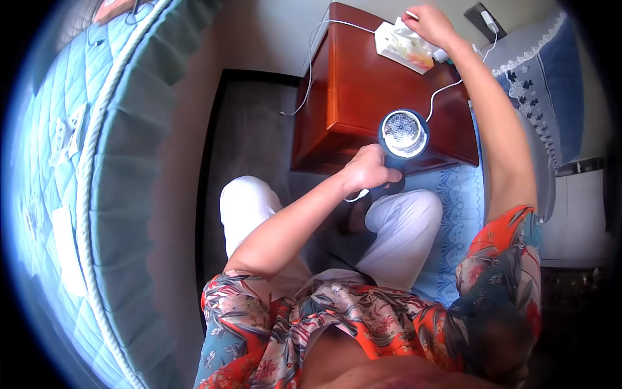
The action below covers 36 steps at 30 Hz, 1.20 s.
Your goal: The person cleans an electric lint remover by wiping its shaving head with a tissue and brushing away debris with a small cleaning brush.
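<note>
My left hand is closed at the lower end of a round-headed device. The device has a dark blue rim and a bright, silver, dotted face turned up, and looks like a fabric shaver. Its handle is mostly hidden by my fingers. A short white cord hangs below that hand. My right hand is raised over a floral tissue box, its fingers pinched together. A small white tip pokes out from them; I cannot make out what it is. Beside the box lies a small white object.
A reddish-brown wooden cabinet stands before my knees. One white cable hangs over its left side; another crosses its right. A quilted blue bed is at left, and a blue patterned cushion at right.
</note>
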{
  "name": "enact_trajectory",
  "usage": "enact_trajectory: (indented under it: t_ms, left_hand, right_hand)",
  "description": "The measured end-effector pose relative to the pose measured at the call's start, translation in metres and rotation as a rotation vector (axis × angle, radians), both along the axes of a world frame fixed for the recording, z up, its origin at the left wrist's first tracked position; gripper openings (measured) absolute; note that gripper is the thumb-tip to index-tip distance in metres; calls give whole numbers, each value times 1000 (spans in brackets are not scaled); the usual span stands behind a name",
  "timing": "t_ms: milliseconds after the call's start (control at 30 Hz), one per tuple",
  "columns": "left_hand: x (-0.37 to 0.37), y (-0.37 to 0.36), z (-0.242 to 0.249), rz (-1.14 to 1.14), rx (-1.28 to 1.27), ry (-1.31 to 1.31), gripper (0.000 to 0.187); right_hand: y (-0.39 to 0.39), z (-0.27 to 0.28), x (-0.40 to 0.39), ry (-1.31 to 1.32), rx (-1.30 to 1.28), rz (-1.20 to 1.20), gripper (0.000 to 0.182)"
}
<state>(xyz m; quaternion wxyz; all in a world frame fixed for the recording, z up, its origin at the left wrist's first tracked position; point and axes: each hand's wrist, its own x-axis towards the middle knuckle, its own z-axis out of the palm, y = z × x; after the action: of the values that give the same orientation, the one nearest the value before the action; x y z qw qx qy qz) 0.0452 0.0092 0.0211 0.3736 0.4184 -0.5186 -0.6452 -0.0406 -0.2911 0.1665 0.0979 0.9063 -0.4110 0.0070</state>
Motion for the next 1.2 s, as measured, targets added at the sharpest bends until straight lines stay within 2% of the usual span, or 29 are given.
enact_trajectory:
  t_ms: [67, 133, 200, 300, 333, 433, 633, 667, 767, 900, 1067, 1200]
  left_hand:
    - [-4, -3, -2, -34, -2, -28, 21]
    - [-9, -4, -1, -24, 28, 42, 22]
    - [-13, -8, -5, -44, 46, 62, 26]
    - [-20, -12, -8, -65, 21, 43, 24]
    - [-18, -13, -9, -76, 23, 51, 24]
    - [-20, -14, -13, -88, 15, 65, 23]
    - [-21, -16, -9, -80, 8, 62, 21]
    - [-20, -16, -7, -86, 5, 42, 20]
    - [-19, -17, -8, -91, 16, 40, 20]
    - [-22, -19, -14, -83, 17, 22, 21]
    - [-20, -19, -11, -71, 51, 55, 23]
    - [-21, -20, -16, -52, 42, 35, 24]
  right_hand:
    - [-12, -12, -28, -19, -60, -74, 31]
    - [18, -4, -27, -69, -123, -42, 27]
    - [-16, -26, -39, -159, -231, -100, 19]
    - [-52, -44, -57, -258, -201, 10, 25]
    - [-49, -35, -48, -40, -141, -92, 31]
    - [-34, -23, -32, -49, 5, -345, 30]
    - [-42, -9, -35, -114, -71, -253, 23]
    - [-56, -15, -39, -7, -206, -184, 23]
    - [-38, 4, -30, -157, -204, -273, 22]
    - [-35, 12, -31, -308, -383, -180, 19]
    - [-30, 34, -29, -195, -420, -299, 21]
    - [-26, 44, -24, -332, -463, -341, 22]
